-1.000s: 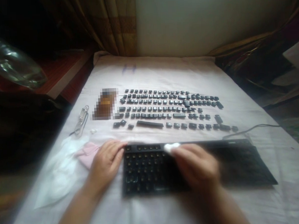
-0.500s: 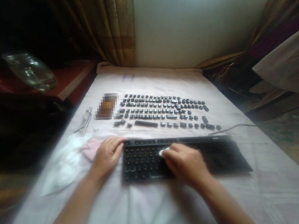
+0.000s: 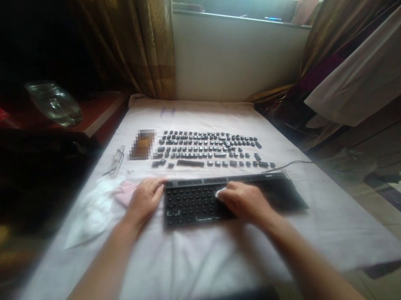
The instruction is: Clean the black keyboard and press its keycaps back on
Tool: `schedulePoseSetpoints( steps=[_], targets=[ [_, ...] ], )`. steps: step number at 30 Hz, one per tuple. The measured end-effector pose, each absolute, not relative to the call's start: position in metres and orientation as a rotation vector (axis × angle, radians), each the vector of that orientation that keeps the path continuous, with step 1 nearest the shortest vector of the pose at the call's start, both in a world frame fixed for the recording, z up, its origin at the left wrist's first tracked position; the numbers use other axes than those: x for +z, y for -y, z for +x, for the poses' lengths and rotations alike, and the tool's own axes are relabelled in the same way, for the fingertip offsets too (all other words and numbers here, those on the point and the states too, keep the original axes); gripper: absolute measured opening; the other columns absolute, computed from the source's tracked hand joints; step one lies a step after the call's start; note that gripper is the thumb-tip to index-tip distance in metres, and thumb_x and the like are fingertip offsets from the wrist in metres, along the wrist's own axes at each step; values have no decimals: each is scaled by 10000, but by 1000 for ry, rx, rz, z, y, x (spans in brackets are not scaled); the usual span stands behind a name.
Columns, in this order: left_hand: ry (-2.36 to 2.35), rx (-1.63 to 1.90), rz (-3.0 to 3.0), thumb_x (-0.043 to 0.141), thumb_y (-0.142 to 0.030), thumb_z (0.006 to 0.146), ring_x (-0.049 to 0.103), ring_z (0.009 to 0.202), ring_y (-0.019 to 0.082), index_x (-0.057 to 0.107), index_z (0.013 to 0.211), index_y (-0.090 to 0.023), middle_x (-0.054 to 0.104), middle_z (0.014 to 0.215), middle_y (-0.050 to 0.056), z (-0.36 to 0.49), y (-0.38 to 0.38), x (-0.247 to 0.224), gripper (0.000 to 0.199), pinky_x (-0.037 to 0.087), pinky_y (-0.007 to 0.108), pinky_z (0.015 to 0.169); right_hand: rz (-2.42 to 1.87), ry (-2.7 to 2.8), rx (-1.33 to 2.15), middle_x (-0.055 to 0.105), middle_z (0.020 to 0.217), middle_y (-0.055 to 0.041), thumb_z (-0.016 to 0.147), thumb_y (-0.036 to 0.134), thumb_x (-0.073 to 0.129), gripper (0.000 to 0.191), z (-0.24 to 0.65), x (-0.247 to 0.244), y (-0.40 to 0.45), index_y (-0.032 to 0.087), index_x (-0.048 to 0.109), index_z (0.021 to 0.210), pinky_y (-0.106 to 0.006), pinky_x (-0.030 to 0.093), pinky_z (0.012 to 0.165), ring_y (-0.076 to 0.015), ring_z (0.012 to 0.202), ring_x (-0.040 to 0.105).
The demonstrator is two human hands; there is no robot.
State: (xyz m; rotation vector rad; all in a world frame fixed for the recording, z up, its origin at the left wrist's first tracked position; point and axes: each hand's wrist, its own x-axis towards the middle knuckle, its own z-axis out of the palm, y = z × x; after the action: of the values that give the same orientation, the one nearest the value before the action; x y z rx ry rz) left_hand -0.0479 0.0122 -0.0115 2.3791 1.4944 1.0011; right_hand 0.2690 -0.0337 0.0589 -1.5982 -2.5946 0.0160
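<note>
A black keyboard [image 3: 191,204] with its keycaps off lies in front of me, rows of bare key posts showing on its left part. My left hand [image 3: 145,197] steadies its upper left corner, fingers at the top edge and thumb along the side. Pinched in my right hand [image 3: 245,199] is a small white wad [image 3: 220,192], cotton or tissue; I cannot tell which. It presses on the key posts near the keyboard's middle. Behind the keyboard, the loose black keycaps [image 3: 193,149] are laid out in rows, with the long space bar key [image 3: 190,163] at the front.
Left of the keyboard lie a pink cloth [image 3: 125,193], a white plastic bag [image 3: 92,211] and a coiled cable [image 3: 116,161]. A blurred-out brown object [image 3: 142,145] sits beside the keycaps. A glass jar [image 3: 58,103] stands on the wooden surface at left. The keyboard's cord [image 3: 288,164] trails right.
The view has tilted up, bringing the window sill into sight. My right hand still presses the white wad on the key posts, shifted only slightly; my left hand stays at the keyboard's corner.
</note>
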Motion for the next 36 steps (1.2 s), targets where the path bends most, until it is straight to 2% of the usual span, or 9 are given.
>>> schedulePoseSetpoints(
  steps=[3, 6, 11, 19, 23, 26, 28, 30, 36],
  targets=[
    [-1493, 1071, 2444, 462, -270, 937, 696, 909, 212, 707, 1067, -192, 760, 970, 57, -48, -13, -9, 287, 574, 361, 844, -1577, 2269, 157, 740, 870, -55, 920, 286, 521, 247, 292, 58, 39, 248, 763, 948, -256, 451, 627, -173, 729, 673],
    [-1538, 1178, 2514, 468, -229, 939, 687, 966, 234, 692, 1095, -171, 756, 1025, 86, -44, -10, -3, 279, 556, 402, 900, -1487, 1933, 403, 765, 894, -68, 895, 325, 505, 273, 294, 56, 42, 210, 745, 954, -280, 514, 695, -196, 777, 707],
    [-1534, 1270, 2664, 518, -194, 935, 674, 1028, 224, 685, 1114, -184, 751, 1061, 77, -34, 8, 7, 245, 516, 400, 980, -1451, 1693, 742, 736, 761, -45, 843, 430, 541, 290, 284, 53, 41, 195, 710, 855, -273, 499, 609, -194, 677, 666],
    [-1557, 1282, 2796, 519, -182, 929, 675, 946, 245, 718, 1027, -195, 752, 973, 88, -62, 18, 13, 223, 525, 411, 892, -1428, 1564, 814, 706, 757, -43, 834, 479, 499, 334, 296, 38, 42, 192, 661, 891, -285, 482, 593, -193, 652, 632],
    [-1543, 1336, 2772, 535, -204, 930, 673, 940, 257, 718, 1004, -192, 748, 945, 93, -54, 16, 19, 198, 507, 443, 929, -1410, 1560, 777, 671, 745, -27, 824, 461, 522, 267, 293, 41, 45, 209, 611, 816, -291, 473, 622, -190, 670, 611],
    [-1489, 1355, 2704, 537, -230, 946, 673, 980, 243, 687, 1087, -191, 744, 996, 86, -23, 22, 26, 210, 516, 415, 934, -1368, 1602, 781, 646, 718, -10, 840, 436, 515, 238, 283, 47, 46, 216, 588, 786, -285, 464, 633, -178, 661, 594],
    [-1379, 1285, 2653, 556, -306, 951, 676, 1016, 211, 657, 1166, -216, 739, 1075, 63, 2, 28, 33, 254, 540, 352, 917, -1307, 1668, 808, 642, 721, -3, 868, 410, 496, 226, 273, 51, 45, 214, 591, 808, -272, 454, 631, -166, 664, 587],
    [-1182, 1146, 2383, 612, -369, 918, 666, 1068, 219, 650, 1206, -227, 726, 1149, 68, 25, 31, 43, 324, 531, 354, 949, -1230, 1749, 837, 639, 727, 3, 895, 377, 477, 208, 263, 56, 43, 212, 592, 840, -258, 445, 628, -154, 669, 578],
    [-1069, 950, 1751, 653, -434, 855, 656, 785, 168, 703, 891, -180, 720, 841, 30, 49, 25, 61, 261, 538, 271, 760, -1119, 1913, 893, 671, 764, 0, 889, 308, 522, 136, 250, 68, 26, 203, 607, 871, -244, 458, 650, -139, 691, 597]
  ],
)
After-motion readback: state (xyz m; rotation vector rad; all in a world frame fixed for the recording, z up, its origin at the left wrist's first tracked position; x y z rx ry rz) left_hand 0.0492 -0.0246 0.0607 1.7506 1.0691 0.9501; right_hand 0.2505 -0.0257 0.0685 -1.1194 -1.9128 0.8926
